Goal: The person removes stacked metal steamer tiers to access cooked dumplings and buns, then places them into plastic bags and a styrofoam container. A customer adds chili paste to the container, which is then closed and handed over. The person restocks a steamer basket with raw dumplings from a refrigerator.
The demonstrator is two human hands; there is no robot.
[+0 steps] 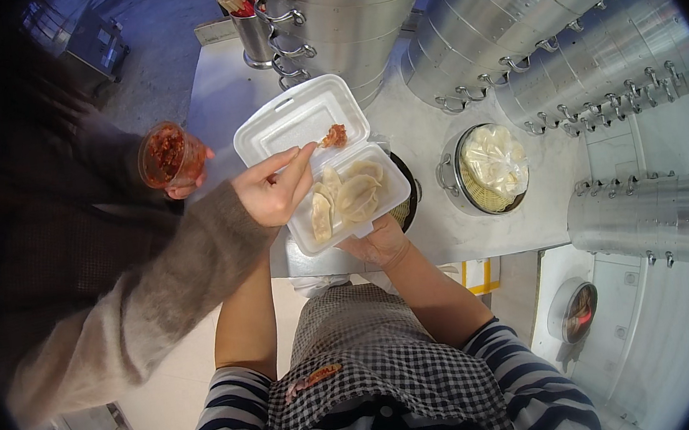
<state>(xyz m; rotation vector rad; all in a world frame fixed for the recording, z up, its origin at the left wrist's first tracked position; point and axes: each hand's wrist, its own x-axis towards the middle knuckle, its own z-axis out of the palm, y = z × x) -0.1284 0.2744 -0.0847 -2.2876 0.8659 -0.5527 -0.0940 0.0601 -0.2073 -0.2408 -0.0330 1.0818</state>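
Observation:
A white foam takeaway box [313,243] stands with its lid [285,127] raised, and several dumplings [355,198] lie in its base. My right hand [379,243] supports the box from below at its front right corner. The other person's sleeve and the box hide my left hand; only my left forearm [245,320] shows, reaching up towards the box. Another person's hand [276,191] is over the box's left side, holding a utensil mostly hidden by the fingers. At its tip, a clump of red relish [334,136] is against or just above the inner lid.
The other person's second hand [187,187] holds a clear cup of red relish [167,155] at left. Tall metal steamer stacks [349,19] line the table's [423,125] far side. A round steamer [450,172] holds bagged food [496,158]. A utensil holder [253,39] stands behind.

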